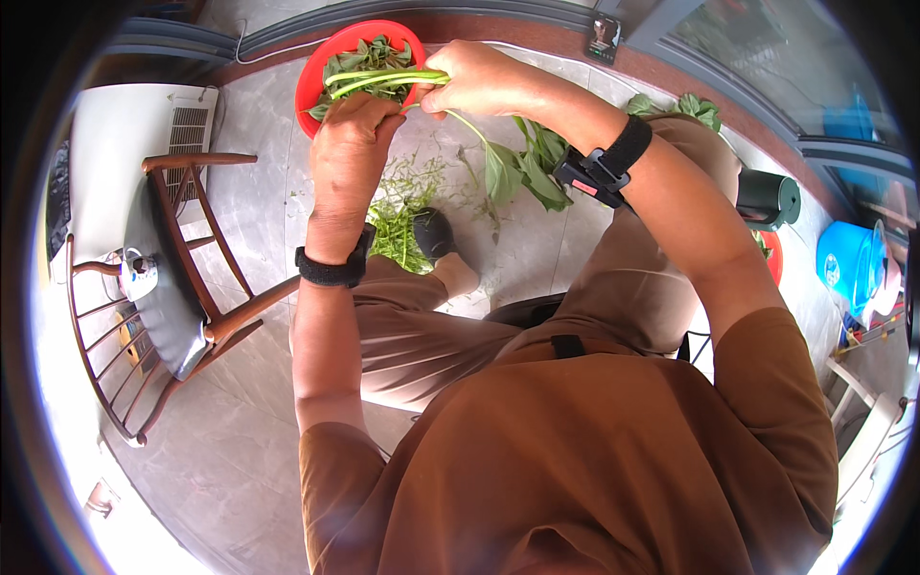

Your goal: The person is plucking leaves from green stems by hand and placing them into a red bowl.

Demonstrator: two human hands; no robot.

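Observation:
My right hand (pixel 474 79) grips several pale green stems (pixel 388 77), which point left over a red plastic basin (pixel 309 79) holding cut leafy greens (pixel 377 54). My left hand (pixel 353 140) is just below the basin's rim, its thumb and fingers pinched on a thin green stem (pixel 411 108) that runs between both hands. From under my right hand a stem curves down to broad green leaves (pixel 503 172). Thin green peelings (pixel 399 233) lie in a heap on the tiled floor beside my dark shoe (pixel 433 233).
A wooden chair (pixel 237 316) with a dark cushion stands at the left, a small cup (pixel 140 273) on it. More leaves (pixel 697 108) lie beyond my right knee. A dark green cylinder (pixel 769 198), another red container (pixel 773 255) and a blue bucket (pixel 848 262) are at the right. A phone (pixel 604 37) leans by the door frame.

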